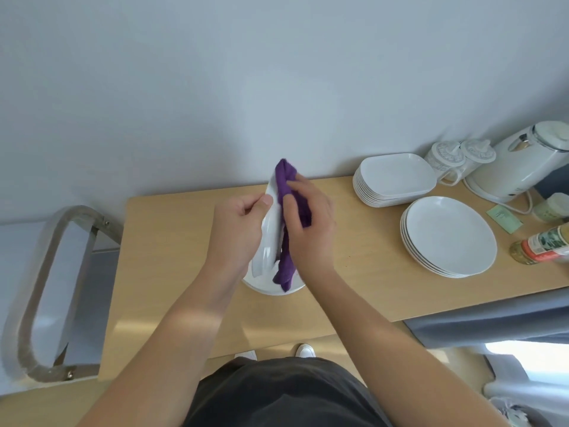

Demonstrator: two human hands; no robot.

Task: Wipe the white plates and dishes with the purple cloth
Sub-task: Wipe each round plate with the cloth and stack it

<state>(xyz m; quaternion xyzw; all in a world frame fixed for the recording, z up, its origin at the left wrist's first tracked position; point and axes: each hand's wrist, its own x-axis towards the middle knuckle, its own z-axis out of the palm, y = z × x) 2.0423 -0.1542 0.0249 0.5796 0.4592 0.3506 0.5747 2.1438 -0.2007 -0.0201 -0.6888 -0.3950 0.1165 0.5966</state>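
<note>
Purple cloth (286, 180) held in my right hand (311, 229), I should sweep rim-to-rim while my left hand (237, 229) grips the tilted plate (268, 224).

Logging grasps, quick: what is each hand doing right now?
Left hand: grips the tilted white plate.
Right hand: holds the purple cloth against it.

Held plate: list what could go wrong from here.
1. The left hand grips the held plate nearly on edge. Pressure from the right hand rubbing with the purple cloth could make it slip onto the lower plate on the table, possibly chipping both.
2. The cloth's loose tail hangs onto the lower plate and might drag it.
</note>
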